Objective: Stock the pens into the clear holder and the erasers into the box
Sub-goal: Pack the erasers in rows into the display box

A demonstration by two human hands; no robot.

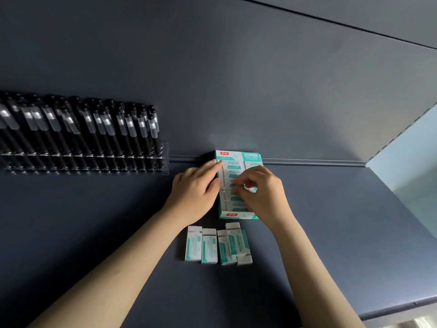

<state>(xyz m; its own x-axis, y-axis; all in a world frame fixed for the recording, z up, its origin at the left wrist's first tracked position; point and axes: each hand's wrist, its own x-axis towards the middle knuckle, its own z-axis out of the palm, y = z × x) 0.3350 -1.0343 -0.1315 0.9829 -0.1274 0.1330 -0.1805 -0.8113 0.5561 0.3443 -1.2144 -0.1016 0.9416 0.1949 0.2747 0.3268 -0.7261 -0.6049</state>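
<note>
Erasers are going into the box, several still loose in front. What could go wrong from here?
The right hand pinches an eraser over packed rows in the box; forcing it could jam or tip neighbours. The left hand only presses flat on the box's side, so the box may slide. One loose eraser lies atop the others and could slip off.

The desk is a dark blue-grey sheet, smooth and matt, and the back panel rising from it has the same dull finish. At nine o'clock the holder is clear hard plastic, glossy, with bright glints along its edges. The pens in it are black plastic with shiny see-through tops. The box at centre is printed card with a slight sheen. The erasers at six o'clock of it wear smooth printed paper sleeves.
</note>
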